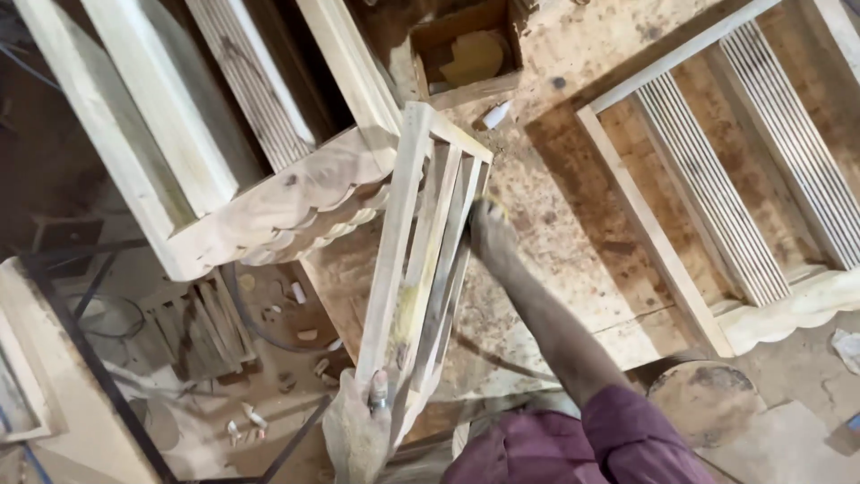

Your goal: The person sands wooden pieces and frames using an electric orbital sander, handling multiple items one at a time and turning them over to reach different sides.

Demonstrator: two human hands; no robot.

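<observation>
While the left hand (358, 430) grips the slatted frame's (421, 251) near end at 6 o'clock, the right hand (488, 229) presses its slats, fingers hidden. Steady bracing against the table (582, 206) would likely help.

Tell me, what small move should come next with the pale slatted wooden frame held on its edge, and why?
Probably steady the pale slatted wooden frame before working on. It stands tilted on its edge on the sawdust-covered plywood workbench. The left hand grips only its near end, and the right hand presses on the slats near the far end, so it could tip.
</observation>
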